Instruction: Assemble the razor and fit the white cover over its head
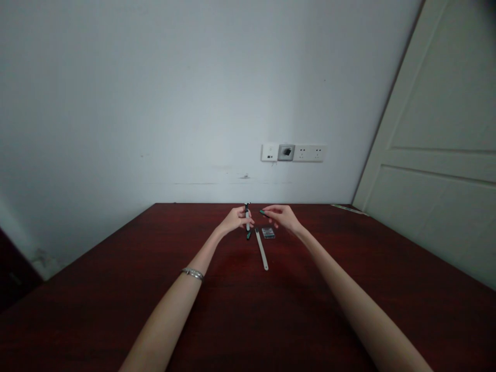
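My left hand [233, 220] is closed around a slim white-and-black razor [247, 217], held upright with its dark head at the top. To its right, my right hand [284, 217] pinches a small green-and-black piece [262, 212] between thumb and fingertips, apart from the razor. Another small green-and-black piece [248, 235] lies on the table just below the left hand. A long, flat white stick [262, 252] with a dark end and a hole at its near end lies between the hands. Beside it is a clear plastic case [268, 233] with dark contents too small to make out.
The dark red wooden table [248, 320] reaches back to a pale wall with a row of sockets [309, 153]. A thin, light strip [349, 209] lies at the far right edge. A white panelled door [437, 170] stands along the right side.
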A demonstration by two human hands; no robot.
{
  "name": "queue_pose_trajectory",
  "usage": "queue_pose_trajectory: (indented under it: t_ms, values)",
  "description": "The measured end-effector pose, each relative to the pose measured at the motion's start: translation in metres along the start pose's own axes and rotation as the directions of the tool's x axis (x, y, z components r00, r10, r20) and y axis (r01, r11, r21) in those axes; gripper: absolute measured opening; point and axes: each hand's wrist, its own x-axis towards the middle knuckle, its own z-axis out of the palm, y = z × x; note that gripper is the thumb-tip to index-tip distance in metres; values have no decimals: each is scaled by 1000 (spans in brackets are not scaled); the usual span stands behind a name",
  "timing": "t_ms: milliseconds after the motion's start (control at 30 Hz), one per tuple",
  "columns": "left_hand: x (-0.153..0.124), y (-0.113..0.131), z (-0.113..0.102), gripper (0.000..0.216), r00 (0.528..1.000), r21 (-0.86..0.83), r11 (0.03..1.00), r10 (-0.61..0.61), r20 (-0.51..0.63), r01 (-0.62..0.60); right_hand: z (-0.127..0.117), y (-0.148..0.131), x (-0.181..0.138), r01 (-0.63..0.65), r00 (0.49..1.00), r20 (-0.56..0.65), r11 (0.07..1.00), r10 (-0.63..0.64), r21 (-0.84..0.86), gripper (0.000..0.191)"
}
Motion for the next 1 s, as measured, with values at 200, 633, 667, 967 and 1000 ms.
queue_pose_trajectory:
  t_ms: [200, 633, 667, 967, 1000]
  values:
    - [-3, 6, 3, 24, 1000, -18, 1000, 14, -2, -14, 7, 4, -3, -74, 996, 51, 995, 71, 59, 31]
    - [-1, 5, 6, 29, 1000, -22, 1000, 23, 14, -22, 8, 4, -3, -90, 994, 75, 990, 82, 110, 25]
    - [-1, 6, 6, 29, 1000, -20, 1000, 25, 14, -24, 8, 4, -3, -89, 994, 77, 990, 81, 113, 25]
    - [-2, 6, 7, 27, 1000, -1, 1000, 28, -2, -28, 9, -1, -5, -120, 988, 119, 982, 104, 142, 24]
    - [-2, 6, 7, 27, 1000, 3, 1000, 29, -3, -29, 9, -1, -6, -124, 986, 125, 981, 106, 146, 25]
